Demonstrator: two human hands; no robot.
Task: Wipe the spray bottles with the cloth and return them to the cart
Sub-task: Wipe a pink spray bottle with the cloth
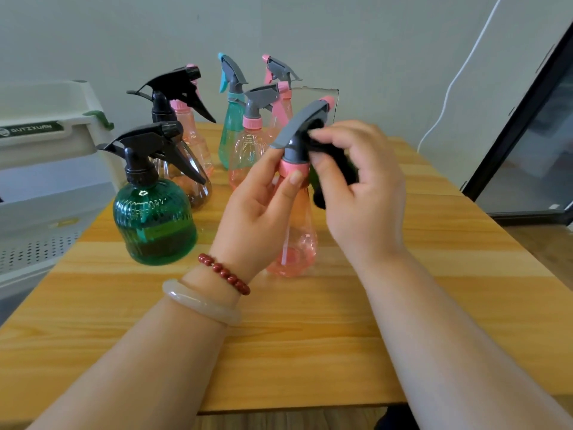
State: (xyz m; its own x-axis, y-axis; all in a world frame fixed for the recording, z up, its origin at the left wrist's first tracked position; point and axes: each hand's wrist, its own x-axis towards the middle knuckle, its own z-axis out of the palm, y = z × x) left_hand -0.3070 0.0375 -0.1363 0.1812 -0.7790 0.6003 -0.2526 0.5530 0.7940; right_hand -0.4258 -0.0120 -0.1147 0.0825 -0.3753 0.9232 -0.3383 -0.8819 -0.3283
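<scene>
1. Pink bottle (296,240) sits mid-tabletop (310,342), tilted, with its head leaning toward 1 o'clock. Cannot tell if the base touches the wood.
2. Left hand (257,206) grip: thumb and fingers curled round the bottle's pink collar. Palm hides part of the neck.
3. Right hand (362,197) grip: pinches the cloth (339,169) against the grey trigger head. Cloth is mostly hidden by the fingers, black or dark green, hard to tell.
4. Green bottle (155,225) stands at 9 o'clock of the pink bottle, well apart.
5. Brown bottle (195,184) is just behind the green bottle, half hidden.
6. Teal bottle (231,131) and more pink ones stand at 11–12 o'clock, overlapping; count unsure.
7. Cart (46,135) is at 9 o'clock, cut off by the frame edge, label blurred.
8. Bead bracelet (224,273) and bangle (198,301) are on the left wrist.
</scene>
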